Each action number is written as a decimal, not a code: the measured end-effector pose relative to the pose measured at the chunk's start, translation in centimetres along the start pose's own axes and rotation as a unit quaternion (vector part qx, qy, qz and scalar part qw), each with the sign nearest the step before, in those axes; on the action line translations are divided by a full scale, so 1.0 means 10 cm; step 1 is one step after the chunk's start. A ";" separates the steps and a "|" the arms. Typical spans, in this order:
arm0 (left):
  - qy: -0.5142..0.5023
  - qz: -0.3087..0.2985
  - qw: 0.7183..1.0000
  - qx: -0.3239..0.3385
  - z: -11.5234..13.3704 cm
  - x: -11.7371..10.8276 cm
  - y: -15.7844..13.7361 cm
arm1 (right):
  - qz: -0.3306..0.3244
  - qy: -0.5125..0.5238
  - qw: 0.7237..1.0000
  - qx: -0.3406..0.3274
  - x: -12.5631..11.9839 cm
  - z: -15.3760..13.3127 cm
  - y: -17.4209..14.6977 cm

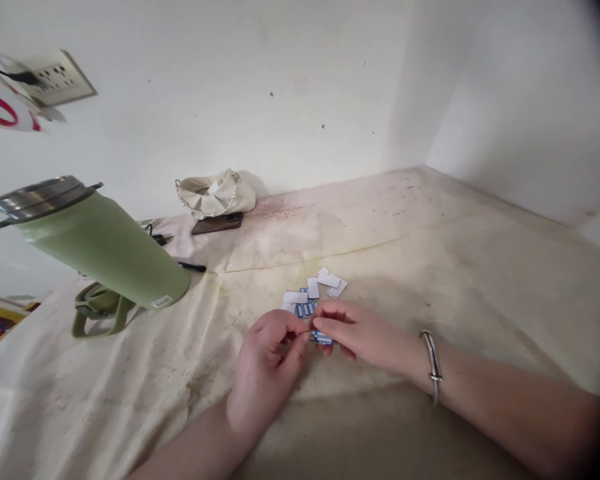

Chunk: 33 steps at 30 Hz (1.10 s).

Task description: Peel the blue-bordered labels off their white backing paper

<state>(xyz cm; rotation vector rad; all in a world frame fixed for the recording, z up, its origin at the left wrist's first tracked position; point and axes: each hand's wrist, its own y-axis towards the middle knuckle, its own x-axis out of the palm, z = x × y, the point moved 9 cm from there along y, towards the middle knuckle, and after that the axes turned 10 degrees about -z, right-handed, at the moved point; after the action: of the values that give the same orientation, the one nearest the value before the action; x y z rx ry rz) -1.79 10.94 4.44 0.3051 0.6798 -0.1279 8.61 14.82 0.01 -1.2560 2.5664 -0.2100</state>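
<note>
Any tug on the wrinkled cloth [470, 287] across the lower frame could rock the green tumbler [100, 247] at left. Left hand [261, 355] and right hand [364, 333] might nudge the loose slips [329, 279] near centre; both pinch a blue-and-white piece [323, 339] just below, which uneven pulling could bend.

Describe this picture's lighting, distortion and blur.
Head view: soft light, the near tablecloth in shade. Head view: right-hand corners darkened. Head view: green tumbler leaning, probably from wide-angle distortion, bright streaks on its steel lid. Head view: blue-and-white piece at the fingers, markings too soft to read.
</note>
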 end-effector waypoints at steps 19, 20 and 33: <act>-0.314 0.106 0.925 -0.187 -0.55 0.00 -0.03 | 0.211 -0.457 0.858 -0.105 -0.40 -0.14 0.06; -0.310 0.103 0.927 -0.186 -0.54 0.00 -0.03 | 0.215 -0.452 0.859 -0.105 -0.40 -0.15 0.06; -0.316 0.107 0.923 -0.189 -0.56 0.01 -0.03 | 0.245 -0.368 0.885 -0.142 -0.55 -0.20 0.10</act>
<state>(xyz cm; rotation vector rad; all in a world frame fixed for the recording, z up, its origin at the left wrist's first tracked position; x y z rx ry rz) -5.16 12.39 0.23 -0.0454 0.0166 0.1145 10.44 19.82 2.71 -0.5376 2.1494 0.6450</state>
